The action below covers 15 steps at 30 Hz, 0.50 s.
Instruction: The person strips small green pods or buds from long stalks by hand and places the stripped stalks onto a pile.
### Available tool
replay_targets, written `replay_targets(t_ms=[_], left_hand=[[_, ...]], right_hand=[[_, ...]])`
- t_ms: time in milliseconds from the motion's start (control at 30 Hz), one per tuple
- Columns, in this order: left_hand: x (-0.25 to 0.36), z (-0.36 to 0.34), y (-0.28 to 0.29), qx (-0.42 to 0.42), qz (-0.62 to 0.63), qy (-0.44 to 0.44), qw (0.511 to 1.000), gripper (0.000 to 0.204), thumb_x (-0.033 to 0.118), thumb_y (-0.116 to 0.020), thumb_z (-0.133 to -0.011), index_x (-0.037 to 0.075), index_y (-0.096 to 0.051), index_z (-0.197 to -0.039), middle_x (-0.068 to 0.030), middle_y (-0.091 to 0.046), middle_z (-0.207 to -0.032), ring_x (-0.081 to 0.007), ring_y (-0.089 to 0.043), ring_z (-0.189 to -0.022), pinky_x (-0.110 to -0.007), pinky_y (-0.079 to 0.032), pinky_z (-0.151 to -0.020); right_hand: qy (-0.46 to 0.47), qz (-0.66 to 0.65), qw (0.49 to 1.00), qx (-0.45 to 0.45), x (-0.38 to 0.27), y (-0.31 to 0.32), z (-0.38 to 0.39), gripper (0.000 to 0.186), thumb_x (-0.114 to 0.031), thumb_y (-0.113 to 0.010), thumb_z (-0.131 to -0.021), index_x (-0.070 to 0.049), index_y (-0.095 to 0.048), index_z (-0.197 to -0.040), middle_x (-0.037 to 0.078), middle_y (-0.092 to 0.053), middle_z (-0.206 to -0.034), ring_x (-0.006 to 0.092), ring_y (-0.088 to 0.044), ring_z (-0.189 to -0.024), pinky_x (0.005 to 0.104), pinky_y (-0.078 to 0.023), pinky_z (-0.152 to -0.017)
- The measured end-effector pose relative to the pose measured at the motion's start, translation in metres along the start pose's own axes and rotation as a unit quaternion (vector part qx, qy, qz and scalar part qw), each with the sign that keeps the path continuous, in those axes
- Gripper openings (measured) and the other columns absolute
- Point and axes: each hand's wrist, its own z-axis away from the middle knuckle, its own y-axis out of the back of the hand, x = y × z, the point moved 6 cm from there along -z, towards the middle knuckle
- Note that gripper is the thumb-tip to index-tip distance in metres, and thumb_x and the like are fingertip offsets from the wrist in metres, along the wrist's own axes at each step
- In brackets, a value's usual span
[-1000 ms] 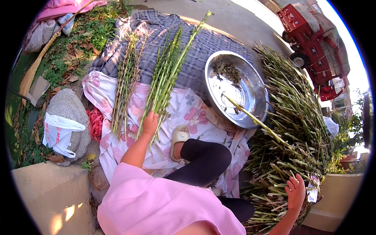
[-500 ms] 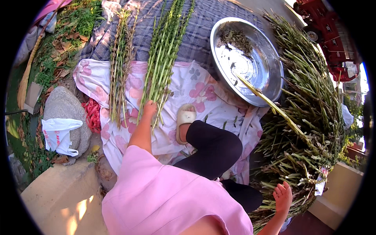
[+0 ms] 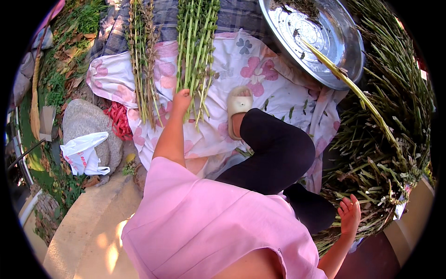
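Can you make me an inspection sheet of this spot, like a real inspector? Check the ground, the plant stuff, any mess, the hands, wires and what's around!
Surface: wrinkled floral cloth, with plaid cloth beyond.
Things: green stalks; brownish stalks left of them; large stalk pile at right; metal basin holding dry bits.
Clutter: loose leaves on the floral cloth; red tangle beside the grey stone; white plastic bag at the stone.
Hands: left hand at the green stalks' lower ends, grip unclear; right hand by the pile, fingers loosely open.
Cables: nothing seen.
Surroundings: grass, broom, tan block.
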Motion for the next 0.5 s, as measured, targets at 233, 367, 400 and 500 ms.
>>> replay_targets(t_ms=[233,367,400,500], left_hand=[[0.004,-0.024,0.006,0.059,-0.205,-0.17,0.962,0.024,0.003,-0.052,-0.072,-0.001,-0.06,-0.094,-0.0144,-0.063,-0.084,-0.0254,-0.06,-0.076,-0.031,-0.046,-0.07],[0.019,-0.054,0.023,0.139,0.015,-0.115,0.983,0.021,0.002,-0.051,-0.077,-0.001,-0.059,-0.097,-0.0075,-0.061,-0.091,-0.0156,-0.058,-0.081,-0.027,-0.046,-0.071],[0.061,-0.048,0.018,0.15,0.094,-0.128,0.976,0.024,0.002,-0.05,-0.078,-0.001,-0.057,-0.102,-0.0071,-0.06,-0.095,-0.0149,-0.056,-0.081,-0.025,-0.046,-0.071],[0.222,-0.019,0.024,0.171,0.131,-0.239,0.947,0.025,0.002,-0.047,-0.081,0.0,-0.055,-0.105,-0.0069,-0.058,-0.098,-0.0139,-0.056,-0.081,-0.024,-0.045,-0.071]], right_hand=[[0.005,-0.04,0.999,0.03,-0.002,-0.008,0.009,0.04,-0.026,-0.047,-0.09,-0.003,-0.044,-0.123,0.011,-0.059,-0.1,0.0179,-0.058,-0.086,0.0321,-0.048,-0.073],[0.023,-0.059,0.997,0.05,-0.001,0.016,0.014,0.038,-0.024,-0.048,-0.089,-0.004,-0.046,-0.121,0.011,-0.058,-0.101,0.0177,-0.057,-0.087,0.0311,-0.048,-0.076],[0.033,-0.063,0.996,0.057,0.009,0.023,0.017,0.038,-0.024,-0.048,-0.089,-0.004,-0.046,-0.121,0.011,-0.058,-0.101,0.0177,-0.057,-0.087,0.0311,-0.048,-0.077],[0.068,-0.066,0.992,0.08,0.034,0.042,0.024,0.037,-0.024,-0.048,-0.088,-0.004,-0.048,-0.119,0.01,-0.058,-0.103,0.0165,-0.056,-0.088,0.0301,-0.047,-0.075]])
